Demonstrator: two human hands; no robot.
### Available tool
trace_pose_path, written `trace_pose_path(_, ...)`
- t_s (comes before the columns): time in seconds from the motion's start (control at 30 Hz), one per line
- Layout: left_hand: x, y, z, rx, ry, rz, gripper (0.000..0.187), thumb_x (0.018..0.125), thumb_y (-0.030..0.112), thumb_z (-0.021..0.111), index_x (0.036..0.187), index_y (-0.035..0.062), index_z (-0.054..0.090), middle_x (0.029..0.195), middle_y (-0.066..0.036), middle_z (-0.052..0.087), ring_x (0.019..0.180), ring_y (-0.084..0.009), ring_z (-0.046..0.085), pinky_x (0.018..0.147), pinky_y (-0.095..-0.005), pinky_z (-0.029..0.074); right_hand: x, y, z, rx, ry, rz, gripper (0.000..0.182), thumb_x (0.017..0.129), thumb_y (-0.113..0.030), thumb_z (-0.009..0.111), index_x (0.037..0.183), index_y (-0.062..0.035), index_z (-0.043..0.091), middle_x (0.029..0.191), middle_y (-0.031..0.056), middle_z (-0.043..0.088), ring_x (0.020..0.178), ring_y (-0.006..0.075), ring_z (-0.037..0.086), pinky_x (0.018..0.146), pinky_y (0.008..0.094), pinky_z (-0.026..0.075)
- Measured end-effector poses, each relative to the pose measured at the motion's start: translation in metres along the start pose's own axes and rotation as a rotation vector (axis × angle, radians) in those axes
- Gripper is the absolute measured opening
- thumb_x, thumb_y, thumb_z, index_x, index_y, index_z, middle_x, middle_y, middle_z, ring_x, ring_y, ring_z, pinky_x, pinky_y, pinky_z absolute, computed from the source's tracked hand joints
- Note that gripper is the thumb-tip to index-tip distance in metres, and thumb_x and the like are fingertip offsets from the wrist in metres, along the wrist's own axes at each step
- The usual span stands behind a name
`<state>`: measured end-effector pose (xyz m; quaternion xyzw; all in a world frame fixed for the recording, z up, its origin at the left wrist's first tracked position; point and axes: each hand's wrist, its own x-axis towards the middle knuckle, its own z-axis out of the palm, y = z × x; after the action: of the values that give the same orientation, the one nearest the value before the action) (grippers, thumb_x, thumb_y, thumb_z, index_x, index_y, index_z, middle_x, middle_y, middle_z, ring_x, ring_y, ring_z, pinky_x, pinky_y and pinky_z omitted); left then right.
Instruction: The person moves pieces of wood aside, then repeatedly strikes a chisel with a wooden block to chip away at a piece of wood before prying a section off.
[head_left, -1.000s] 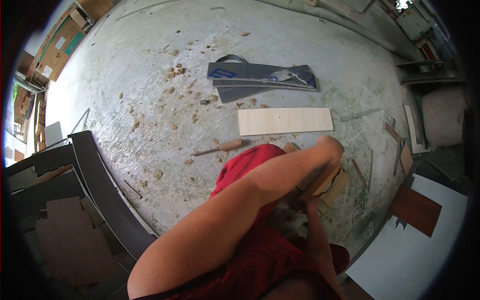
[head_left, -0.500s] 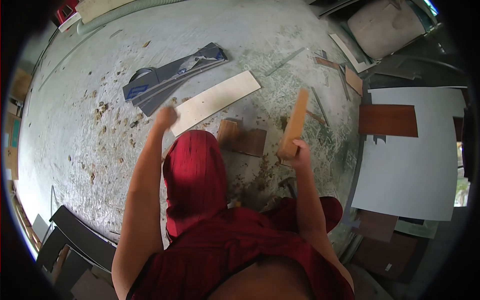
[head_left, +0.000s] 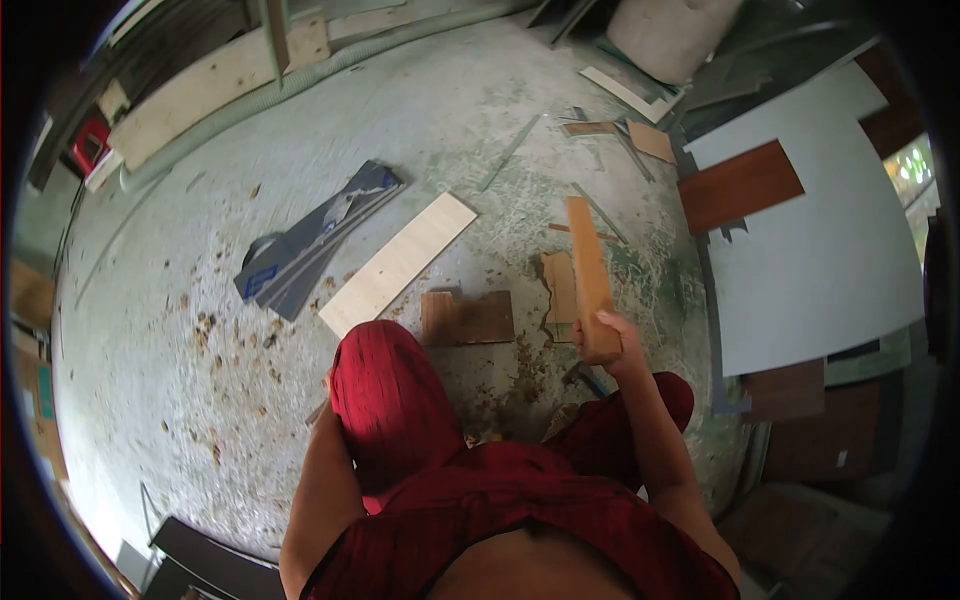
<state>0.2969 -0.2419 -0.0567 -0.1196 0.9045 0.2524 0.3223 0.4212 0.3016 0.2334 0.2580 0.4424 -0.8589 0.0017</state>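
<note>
My right hand [head_left: 621, 343] is closed around the lower end of a long wooden block [head_left: 590, 270], which it holds up, tilted, above the floor. My left arm [head_left: 330, 465] reaches down beside my left knee [head_left: 385, 365]; the knee hides the hand, so its fingers do not show. Before my knees lies a dark brown board piece [head_left: 468, 318]. Behind the held block is a light brown board piece with a ragged edge [head_left: 558, 290]. Below my right hand lies what looks like a hammer [head_left: 588, 378], partly covered by my leg.
A pale plank [head_left: 400, 262] and a stack of dark grey strips [head_left: 320, 240] lie ahead to the left. Crumbs are scattered over the floor [head_left: 150, 370]. Right stands a large grey-white panel [head_left: 830, 270] with a reddish-brown board [head_left: 742, 187]. A hose [head_left: 330, 75] runs along the back.
My left hand has drawn back from the pale plank's near end to behind my knee. My right hand still holds the block, now turned more upright. The view has shifted.
</note>
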Motion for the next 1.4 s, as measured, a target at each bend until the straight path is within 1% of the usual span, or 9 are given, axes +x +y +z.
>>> trace_pose_path(0.27, -0.017, 0.187, -0.140, -0.004, 0.666, 0.721, 0.029, 0.082, 0.027, 0.058, 0.088, -0.0011, 0.052, 0.082, -0.030, 0.060, 0.078, -0.0454, 0.060, 0.065, -0.0490, 0.046, -0.015, -0.008, 0.050, -0.031, -0.067, -0.353, 0.050, 0.074, -0.020, 0.062, 0.117, 0.0014, 0.045, 0.092, 0.0134, 0.060, 0.074, 0.0216, 0.062, 0.064, 0.0352, 0.053)
trace_pose_path(0.43, -0.097, 0.325, -0.199, -0.544, 0.239, 0.692, 0.044, 0.075, 0.018, 0.070, 0.111, 0.0026, 0.050, 0.092, -0.009, 0.061, 0.080, -0.0188, 0.063, 0.056, -0.0311, 0.053, 0.016, 0.002, 0.064, 0.009, -0.023, -0.244, 0.052, 0.073, -0.018, 0.064, 0.117, 0.0016, 0.044, 0.092, 0.0120, 0.059, 0.075, 0.0208, 0.061, 0.064, 0.0347, 0.052)
trace_pose_path(0.47, -0.097, 0.345, -0.194, -0.568, 0.198, 0.726, 0.046, 0.074, 0.018, 0.071, 0.112, 0.0030, 0.050, 0.094, -0.010, 0.060, 0.080, -0.0195, 0.063, 0.056, -0.0308, 0.054, 0.025, 0.006, 0.051, 0.186, -0.067, -0.032, 0.052, 0.072, -0.016, 0.065, 0.116, 0.0014, 0.044, 0.089, 0.0116, 0.057, 0.074, 0.0213, 0.061, 0.064, 0.0340, 0.051)
trace_pose_path(0.6, -0.117, 0.409, -0.147, -0.445, 0.120, 0.843, 0.051, 0.069, 0.017, 0.076, 0.111, 0.0018, 0.051, 0.091, -0.011, 0.062, 0.078, -0.0195, 0.063, 0.057, -0.0299, 0.053, 0.021, 0.020, 0.045, -0.007, -0.021, -0.279, 0.055, 0.069, -0.016, 0.068, 0.116, 0.0004, 0.045, 0.095, 0.0105, 0.056, 0.081, 0.0189, 0.059, 0.068, 0.0319, 0.049)
trace_pose_path(0.77, -0.089, 0.424, -0.044, -0.475, 0.137, 0.938, 0.038, 0.064, 0.013, 0.077, 0.090, 0.0008, 0.053, 0.076, -0.008, 0.063, 0.072, -0.0141, 0.061, 0.068, -0.0295, 0.051, 0.000, -0.008, 0.049, -0.175, -0.081, -0.571, 0.065, 0.062, -0.014, 0.074, 0.119, -0.0004, 0.046, 0.106, 0.0076, 0.054, 0.095, 0.0174, 0.055, 0.082, 0.0287, 0.043)
trace_pose_path(1.1, -0.069, 0.419, 0.025, -0.436, 0.253, 0.884, 0.032, 0.069, 0.010, 0.076, 0.092, 0.0014, 0.056, 0.074, -0.007, 0.062, 0.067, -0.0149, 0.061, 0.061, -0.0295, 0.050, -0.010, 0.016, 0.045, -0.379, -0.007, -0.612, 0.067, 0.060, -0.016, 0.080, 0.117, -0.0009, 0.048, 0.104, 0.0050, 0.057, 0.097, 0.0148, 0.053, 0.086, 0.0278, 0.041)
trace_pose_path(1.2, -0.058, 0.415, 0.033, -0.334, 0.368, 0.954, 0.031, 0.069, 0.010, 0.076, 0.091, 0.0006, 0.056, 0.077, -0.009, 0.061, 0.069, -0.0173, 0.061, 0.062, -0.0316, 0.050, -0.011, 0.017, 0.051, -0.365, -0.011, -0.611, 0.066, 0.060, -0.016, 0.080, 0.116, -0.0009, 0.048, 0.104, 0.0051, 0.058, 0.096, 0.0151, 0.054, 0.085, 0.0281, 0.042)
trace_pose_path(1.3, -0.073, 0.418, 0.028, -0.288, 0.360, 0.884, 0.041, 0.062, 0.019, 0.080, 0.093, 0.0043, 0.058, 0.090, -0.016, 0.060, 0.083, -0.0341, 0.059, 0.073, -0.0399, 0.048, -0.006, 0.024, 0.050, -0.436, 0.002, -0.554, 0.065, 0.062, -0.016, 0.079, 0.117, -0.0018, 0.048, 0.104, 0.0057, 0.058, 0.096, 0.0151, 0.054, 0.085, 0.0283, 0.042)
trace_pose_path(1.4, -0.068, 0.417, 0.031, -0.229, 0.387, 0.869, 0.046, 0.060, 0.021, 0.082, 0.095, 0.0037, 0.058, 0.092, -0.015, 0.061, 0.084, -0.0335, 0.059, 0.075, -0.0393, 0.049, -0.004, 0.031, 0.053, -0.622, 0.084, -0.476, 0.065, 0.063, -0.017, 0.078, 0.118, -0.0029, 0.048, 0.103, 0.0068, 0.058, 0.096, 0.0156, 0.055, 0.085, 0.0286, 0.042)
